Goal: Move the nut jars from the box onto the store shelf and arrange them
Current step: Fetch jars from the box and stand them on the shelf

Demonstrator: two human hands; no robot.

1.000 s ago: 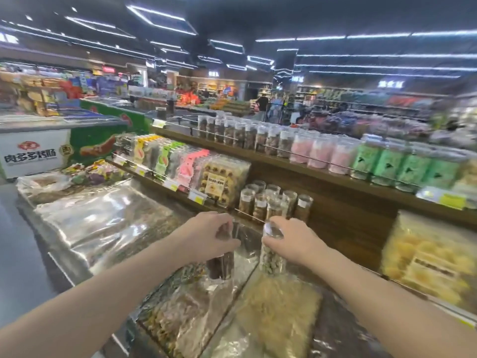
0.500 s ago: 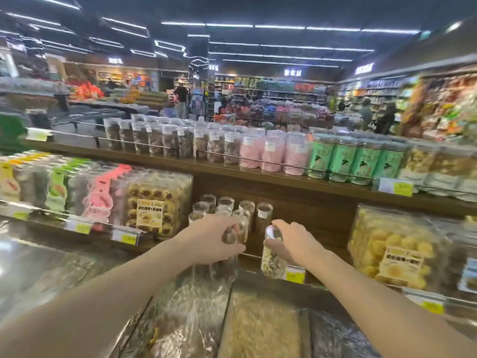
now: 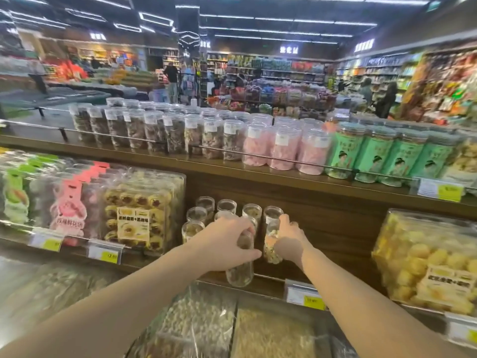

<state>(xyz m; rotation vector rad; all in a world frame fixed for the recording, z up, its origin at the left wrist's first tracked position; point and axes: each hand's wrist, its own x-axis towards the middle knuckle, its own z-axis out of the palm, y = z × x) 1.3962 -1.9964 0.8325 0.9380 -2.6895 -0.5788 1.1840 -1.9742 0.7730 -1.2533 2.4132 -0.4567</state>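
Note:
My left hand (image 3: 227,244) grips a clear nut jar (image 3: 239,273) near its top, and the jar hangs at the front edge of the lower wooden shelf (image 3: 335,228). My right hand (image 3: 289,241) holds a second clear jar of pale nuts (image 3: 271,245) just to the right. Both jars are at the front of a cluster of several small clear jars (image 3: 206,210) standing on that shelf. The box is not in view.
Packs of pastries (image 3: 139,213) stand left of the jar cluster and a bag of yellow puffs (image 3: 428,259) to the right. The upper shelf (image 3: 258,174) carries rows of tall jars behind a rail. Covered bulk bins (image 3: 206,324) lie below my arms. Shoppers stand far back.
Both hands have moved forward and up with their jars, from over the bulk bins to the jar cluster on the lower shelf. The view has turned right.

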